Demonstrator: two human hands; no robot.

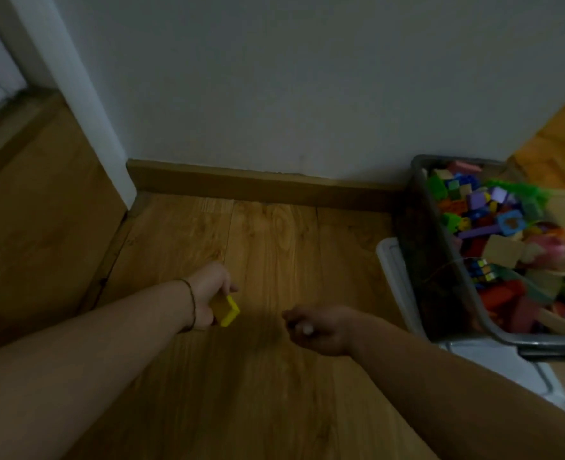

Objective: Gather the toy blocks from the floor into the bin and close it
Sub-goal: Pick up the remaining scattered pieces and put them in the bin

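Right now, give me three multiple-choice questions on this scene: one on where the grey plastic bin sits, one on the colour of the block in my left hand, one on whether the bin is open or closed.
1. Where is the grey plastic bin?
A) far left, by the door frame
B) between the two arms
C) far right

2. What colour is the rectangular block gripped by the left hand?
A) yellow
B) red
C) blue

3. What state is the bin in?
A) closed
B) open, with blocks inside
C) open and empty

Answers: 1 C, it stands at the right edge of view; 2 A, the block is plainly yellow; 3 B, coloured blocks show heaped inside, and the white lid lies on the wooden floor by it.
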